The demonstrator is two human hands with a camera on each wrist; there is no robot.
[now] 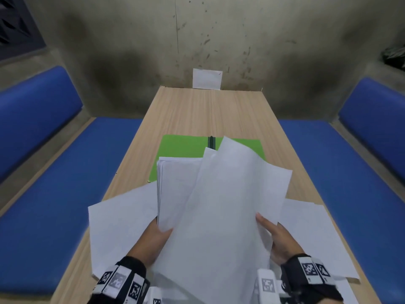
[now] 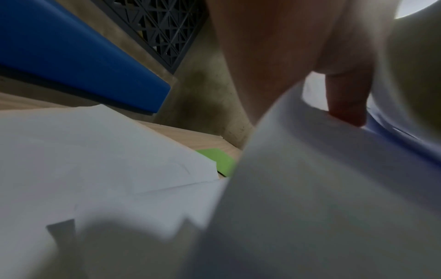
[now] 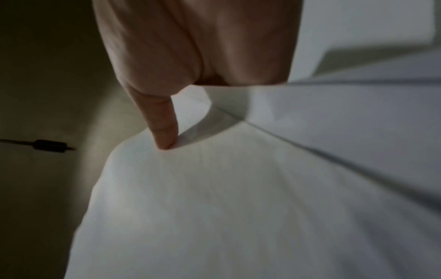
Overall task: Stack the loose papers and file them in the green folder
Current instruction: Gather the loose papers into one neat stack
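Note:
The green folder (image 1: pixel 182 148) lies open on the wooden table (image 1: pixel 197 113), with a black clip (image 1: pixel 211 141) along its middle. My left hand (image 1: pixel 158 233) grips a stack of white papers (image 1: pixel 175 189) by its near left corner, lifted above the table. My right hand (image 1: pixel 274 234) pinches a single sheet (image 1: pixel 236 194) by its right edge; the sheet lies skewed across the stack. In the left wrist view my thumb (image 2: pixel 346 102) presses on the papers (image 2: pixel 310 188). In the right wrist view my thumb (image 3: pixel 164 130) presses on the sheet (image 3: pixel 214 207).
Loose sheets lie on the table below my hands, one at the left (image 1: pixel 118 227) and others at the right (image 1: pixel 313 233). Blue benches (image 1: pixel 65 183) run along both sides of the table. A small white card (image 1: pixel 207 79) leans on the wall at the far end.

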